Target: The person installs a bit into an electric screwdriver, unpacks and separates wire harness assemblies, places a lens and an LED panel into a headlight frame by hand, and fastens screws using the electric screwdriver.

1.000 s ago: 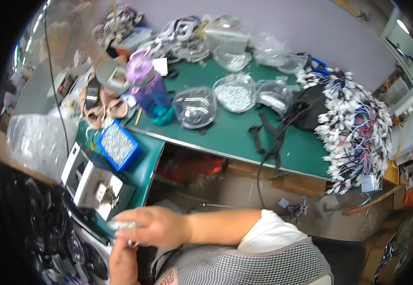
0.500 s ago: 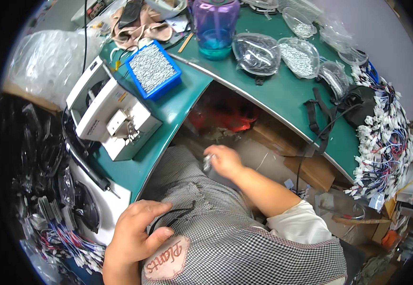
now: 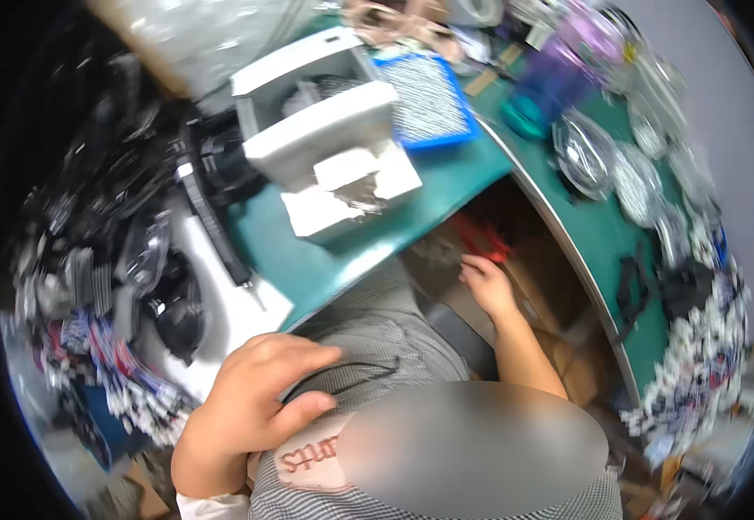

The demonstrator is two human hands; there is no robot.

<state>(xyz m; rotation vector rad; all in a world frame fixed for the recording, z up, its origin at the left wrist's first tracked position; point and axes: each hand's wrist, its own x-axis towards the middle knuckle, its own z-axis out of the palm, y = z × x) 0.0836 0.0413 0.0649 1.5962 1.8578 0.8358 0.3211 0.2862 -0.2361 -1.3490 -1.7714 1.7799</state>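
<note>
My left hand (image 3: 260, 394) hovers over my lap with thumb and fingers apart, holding nothing. Beneath it lies a grey checked apron (image 3: 364, 325) with a dark cord across it. Off to the right, my right hand (image 3: 489, 288) reaches down beside the bench opening, near a red thing (image 3: 485, 238) too blurred to name. Its fingers look loosely stretched, and no object shows in them. A white desktop machine (image 3: 320, 130) with an open top stands on the green bench (image 3: 351, 256). Beside it sits a blue tray (image 3: 472, 126) full of small silvery-white pieces.
A black-handled screwdriver-like tool (image 3: 212, 221) lies left of the machine. Bundled wires with white connectors (image 3: 139, 399) hang at the left, others (image 3: 693, 368) at the right. The right bench carries a purple-teal bottle (image 3: 550, 82), clear plastic containers (image 3: 585, 156) and a black strap (image 3: 632, 290).
The view has swung left, so the bench things sit farther right. The small shiny thing at my right fingers no longer shows. My left hand keeps its spread pose.
</note>
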